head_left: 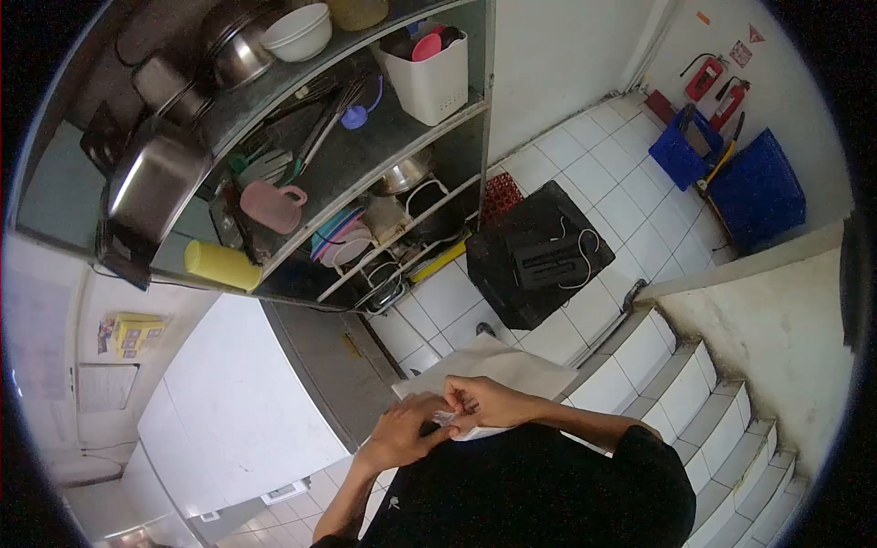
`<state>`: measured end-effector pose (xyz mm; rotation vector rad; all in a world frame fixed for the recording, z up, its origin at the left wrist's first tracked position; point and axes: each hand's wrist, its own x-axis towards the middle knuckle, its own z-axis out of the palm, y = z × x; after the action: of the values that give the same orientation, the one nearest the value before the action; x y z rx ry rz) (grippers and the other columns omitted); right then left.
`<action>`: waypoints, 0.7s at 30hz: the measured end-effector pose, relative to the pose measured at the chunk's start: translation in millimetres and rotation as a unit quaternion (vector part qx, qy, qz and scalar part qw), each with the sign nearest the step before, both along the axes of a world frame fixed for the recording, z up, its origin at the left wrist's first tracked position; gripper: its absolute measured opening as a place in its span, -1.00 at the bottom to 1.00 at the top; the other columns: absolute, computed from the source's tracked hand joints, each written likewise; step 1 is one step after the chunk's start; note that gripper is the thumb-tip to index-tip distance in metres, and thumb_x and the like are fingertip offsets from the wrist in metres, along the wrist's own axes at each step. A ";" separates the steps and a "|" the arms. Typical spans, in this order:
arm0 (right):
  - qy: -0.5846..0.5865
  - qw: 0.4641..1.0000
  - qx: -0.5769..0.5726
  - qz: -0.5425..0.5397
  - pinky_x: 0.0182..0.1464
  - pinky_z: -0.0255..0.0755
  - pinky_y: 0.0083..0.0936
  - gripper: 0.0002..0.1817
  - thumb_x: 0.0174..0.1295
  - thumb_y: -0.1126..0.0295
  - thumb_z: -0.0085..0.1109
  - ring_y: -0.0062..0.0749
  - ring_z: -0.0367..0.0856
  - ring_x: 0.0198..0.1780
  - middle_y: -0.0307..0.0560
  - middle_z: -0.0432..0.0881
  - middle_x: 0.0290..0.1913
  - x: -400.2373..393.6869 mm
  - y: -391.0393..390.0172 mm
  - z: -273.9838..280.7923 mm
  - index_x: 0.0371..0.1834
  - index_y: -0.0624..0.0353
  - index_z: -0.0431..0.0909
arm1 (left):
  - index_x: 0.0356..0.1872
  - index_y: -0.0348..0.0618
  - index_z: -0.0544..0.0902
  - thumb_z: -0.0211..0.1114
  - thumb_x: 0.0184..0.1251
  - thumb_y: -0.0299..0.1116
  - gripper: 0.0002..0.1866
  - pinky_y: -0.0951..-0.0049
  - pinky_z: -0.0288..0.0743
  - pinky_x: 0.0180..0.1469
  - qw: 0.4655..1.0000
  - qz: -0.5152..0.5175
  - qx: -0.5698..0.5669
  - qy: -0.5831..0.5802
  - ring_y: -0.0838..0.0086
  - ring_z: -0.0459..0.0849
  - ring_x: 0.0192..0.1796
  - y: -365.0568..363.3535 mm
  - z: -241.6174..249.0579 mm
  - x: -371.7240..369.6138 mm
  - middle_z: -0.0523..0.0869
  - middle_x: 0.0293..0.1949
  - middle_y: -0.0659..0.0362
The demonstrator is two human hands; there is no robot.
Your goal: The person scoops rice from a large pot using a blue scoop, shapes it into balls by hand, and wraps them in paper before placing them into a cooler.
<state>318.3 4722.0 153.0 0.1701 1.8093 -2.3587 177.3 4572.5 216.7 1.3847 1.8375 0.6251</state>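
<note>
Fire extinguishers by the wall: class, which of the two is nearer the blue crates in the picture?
The lower-right extinguisher, right beside the blue crates; the other extinguisher sits higher and farther left.

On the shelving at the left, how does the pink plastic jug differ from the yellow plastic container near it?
The pink plastic jug has a loop handle on its side; the yellow plastic container shows none.
The jug is squat and rounded, while the container is longer, slimmer and straighter-sided.
The jug is pale pink, the container bright yellow.
Both are plain, single-coloured and on the same metal shelving.
</note>
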 end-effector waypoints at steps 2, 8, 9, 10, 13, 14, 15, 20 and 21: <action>0.008 0.997 -0.072 -0.006 -0.18 0.39 -0.55 -0.70 0.20 0.49 0.32 -0.61 0.44 -0.24 -0.28 0.41 -0.32 3.3 13.4 -10.2 -0.23 0.14 0.30 | -0.23 -0.15 0.65 0.39 0.23 -0.28 -0.80 0.25 0.42 0.04 0.998 0.024 -0.031 -0.054 0.26 0.63 -0.13 13.1 -8.7 3.8 0.68 -0.24 0.10; 0.078 0.997 -0.027 0.006 -0.09 0.37 -0.53 -0.77 0.28 0.45 0.24 -0.61 0.45 -0.16 -0.29 0.40 -0.21 -2.0 69.0 -12.4 -0.15 0.14 0.35 | -0.26 -0.20 0.63 0.29 0.33 -0.44 -0.93 0.41 0.38 0.06 0.955 0.167 0.035 -0.241 0.43 0.57 -0.13 45.5 -37.6 15.4 0.65 -0.25 0.17; 0.100 0.995 0.017 0.002 -0.09 0.38 -0.51 -0.76 0.28 0.43 0.25 -0.60 0.45 -0.17 -0.30 0.41 -0.21 -4.0 74.8 -7.8 -0.13 0.14 0.36 | -0.29 -0.21 0.61 0.25 0.37 -0.45 -0.93 0.46 0.36 0.06 0.917 0.221 0.029 -0.331 0.49 0.54 -0.12 50.5 -34.1 16.9 0.63 -0.27 0.21; 0.082 0.996 -0.013 0.017 -0.06 0.37 -0.49 -0.75 0.27 0.40 0.27 -0.59 0.45 -0.15 -0.28 0.43 -0.20 -6.3 81.4 -1.6 -0.14 0.16 0.38 | -0.29 -0.21 0.61 0.25 0.37 -0.45 -0.93 0.46 0.36 0.06 0.915 0.228 0.031 -0.331 0.49 0.54 -0.12 53.0 -28.5 19.8 0.63 -0.27 0.21; 0.063 0.992 0.016 0.111 -0.04 0.36 -0.48 -0.75 0.25 0.37 0.30 -0.57 0.44 -0.12 -0.23 0.44 -0.21 -14.7 104.2 36.6 -0.18 0.18 0.40 | -0.35 -0.21 0.56 0.19 0.43 -0.43 -0.87 0.49 0.31 0.02 0.835 0.291 -0.001 -0.468 0.57 0.47 -0.11 61.5 -12.7 23.8 0.55 -0.28 0.27; 0.058 0.989 0.045 0.125 0.00 0.37 -0.44 -0.76 0.24 0.39 0.30 -0.48 0.46 -0.09 -0.16 0.44 -0.22 -15.3 107.5 46.3 -0.19 0.19 0.42 | -0.37 -0.21 0.54 0.19 0.43 -0.42 -0.85 0.49 0.30 -0.01 0.853 0.258 0.032 -0.452 0.58 0.46 -0.12 60.5 -13.4 21.2 0.53 -0.28 0.27; 0.056 0.989 0.040 0.129 0.00 0.37 -0.44 -0.76 0.24 0.39 0.30 -0.48 0.46 -0.09 -0.16 0.44 -0.22 -13.0 104.6 53.4 -0.19 0.19 0.42 | -0.38 -0.22 0.51 0.19 0.44 -0.40 -0.83 0.49 0.29 -0.03 0.870 0.224 0.065 -0.434 0.58 0.46 -0.13 61.9 -12.8 18.1 0.51 -0.27 0.26; 0.110 0.973 0.204 -0.003 -0.06 0.35 -0.41 -0.74 0.19 0.43 0.28 -0.32 0.44 -0.15 -0.08 0.40 -0.17 -14.2 102.1 43.1 -0.16 0.25 0.41 | -0.46 -0.23 0.55 0.34 0.27 -0.44 -0.83 0.34 0.30 -0.10 0.966 0.164 0.146 -0.137 0.31 0.53 -0.27 87.1 6.6 14.7 0.59 -0.42 0.12; 0.100 0.970 0.219 -0.024 -0.05 0.35 -0.38 -0.73 0.18 0.43 0.27 -0.28 0.44 -0.14 -0.07 0.39 -0.16 -15.9 103.4 33.8 -0.16 0.26 0.41 | -0.46 -0.23 0.55 0.34 0.27 -0.44 -0.83 0.34 0.30 -0.10 0.965 0.172 0.147 -0.133 0.31 0.53 -0.27 90.3 4.2 16.0 0.59 -0.42 0.12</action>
<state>302.4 4825.4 186.8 0.0268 2.4300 -2.0291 193.3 4662.8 220.9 1.0958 1.8268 1.2455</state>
